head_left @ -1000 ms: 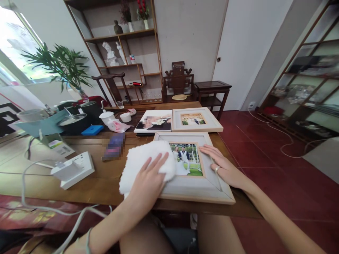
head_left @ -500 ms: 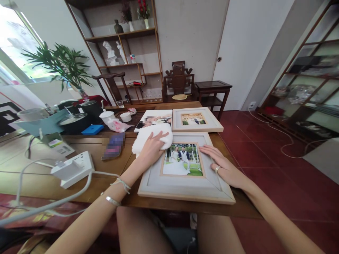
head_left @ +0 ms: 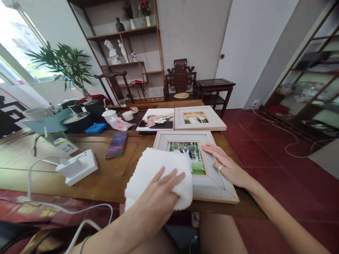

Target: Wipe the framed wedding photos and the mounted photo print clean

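A fluffy white cloth (head_left: 159, 173) lies over the lower left of a picture frame (head_left: 215, 195) with a wide pale border. My left hand (head_left: 161, 192) presses on the cloth and grips it, some fingers stretched across its top. The cloth covers part of the photo (head_left: 198, 158) inside the frame, which shows two people outdoors. Along the frame's right side rests my right hand (head_left: 227, 167), fingers extended flat on the border and a ring on one finger. The frame lies face up at the table's near edge.
Beyond it lie a second framed photo (head_left: 222, 126) and a photo panel (head_left: 169, 123). Leftward on the wooden table (head_left: 132, 148) are a blurred phone-like item (head_left: 116, 144), a white power strip (head_left: 86, 165) with cables, a blue box (head_left: 95, 128), a white teapot (head_left: 109, 114) and a dark pot (head_left: 76, 121).
My left hand has drawn the white cloth from the frame's upper left corner down toward me, over the lower left of the photo. My right hand stays on the frame's right side.
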`<state>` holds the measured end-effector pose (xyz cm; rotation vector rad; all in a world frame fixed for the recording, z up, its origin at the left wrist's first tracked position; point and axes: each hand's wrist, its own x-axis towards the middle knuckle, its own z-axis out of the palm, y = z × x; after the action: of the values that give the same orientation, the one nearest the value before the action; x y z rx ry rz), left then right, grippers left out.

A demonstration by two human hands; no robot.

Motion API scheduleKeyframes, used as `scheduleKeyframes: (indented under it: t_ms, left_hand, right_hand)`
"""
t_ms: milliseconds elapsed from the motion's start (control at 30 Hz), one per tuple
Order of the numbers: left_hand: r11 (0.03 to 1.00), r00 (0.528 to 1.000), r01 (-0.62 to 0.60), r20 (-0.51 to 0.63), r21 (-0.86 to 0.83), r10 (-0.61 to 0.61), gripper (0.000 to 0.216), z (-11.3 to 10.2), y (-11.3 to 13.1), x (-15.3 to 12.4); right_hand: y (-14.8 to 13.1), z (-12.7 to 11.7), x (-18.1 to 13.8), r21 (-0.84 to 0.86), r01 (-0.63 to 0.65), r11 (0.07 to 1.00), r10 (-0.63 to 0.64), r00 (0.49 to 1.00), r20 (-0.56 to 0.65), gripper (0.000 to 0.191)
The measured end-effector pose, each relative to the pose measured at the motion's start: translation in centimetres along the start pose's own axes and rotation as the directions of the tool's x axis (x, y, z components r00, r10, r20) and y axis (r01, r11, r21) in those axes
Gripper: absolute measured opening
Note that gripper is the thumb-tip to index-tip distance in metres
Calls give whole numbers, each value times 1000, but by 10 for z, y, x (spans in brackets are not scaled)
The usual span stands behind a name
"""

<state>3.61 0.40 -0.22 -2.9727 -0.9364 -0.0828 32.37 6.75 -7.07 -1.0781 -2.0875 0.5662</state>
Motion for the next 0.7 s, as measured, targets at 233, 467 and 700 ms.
scheduleKeyframes:
  t_ms: [233, 467, 700]
  left_hand:
    - [980, 989, 146, 10, 137, -148, 20, 2, -41, 37]
    - [949, 967, 244, -120, 199, -223, 25, 3, -97, 86]
    - [970, 984, 162, 40, 179, -172, 23, -3, -77, 82]
  right_hand:
    - [1, 0, 0, -1, -3, 1000, 3, 1000, 4, 57]
    - [2, 0, 0, 12, 8, 1000, -8, 1000, -10, 56]
    - [1, 2, 0, 28, 3, 1000, -2, 1000, -24, 57]
